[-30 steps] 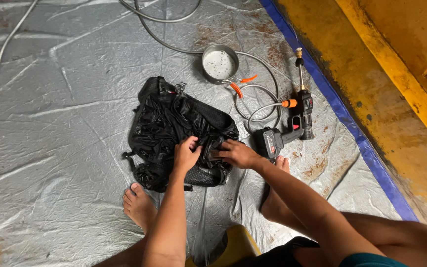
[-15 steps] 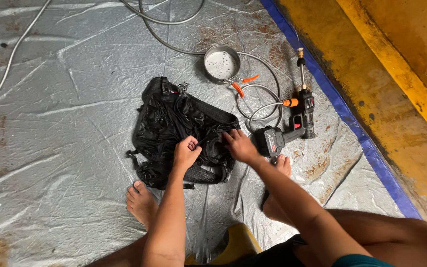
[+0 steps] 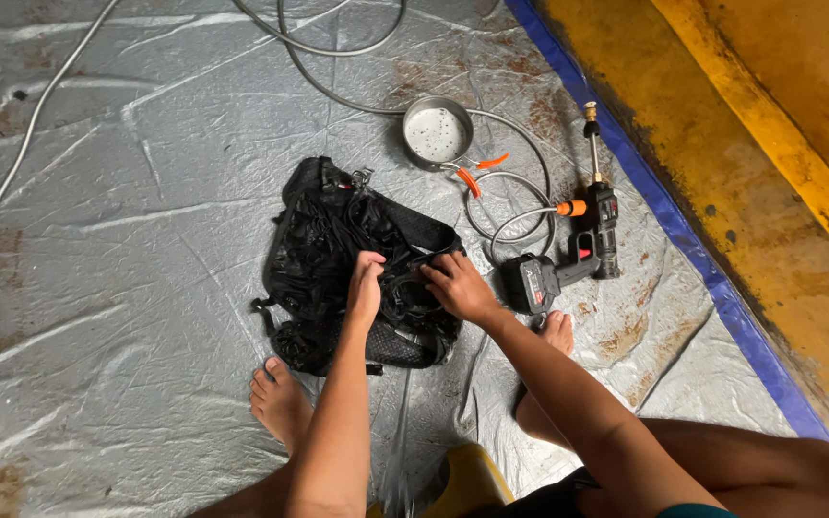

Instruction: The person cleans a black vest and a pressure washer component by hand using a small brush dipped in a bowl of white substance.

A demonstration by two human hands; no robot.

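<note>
Evidently mid-scrub, both the left hand (image 3: 367, 288) and right hand (image 3: 461, 288) had fingers clamped on the wet black backpack (image 3: 352, 264) spread mid-tarp (image 3: 127, 240), which next seemed to need kneading or turning.

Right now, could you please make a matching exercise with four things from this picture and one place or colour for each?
Things:
1. backpack
2. metal bowl
3. spray gun
4. tarp

Descriptions:
A. silver-grey, spread under everything
B. black, under the left hand and right hand
C. round, beyond the backpack, beside the hose
D. lying near the blue edge, right of the backpack

Pairs: 1-B, 2-C, 3-D, 4-A
</note>
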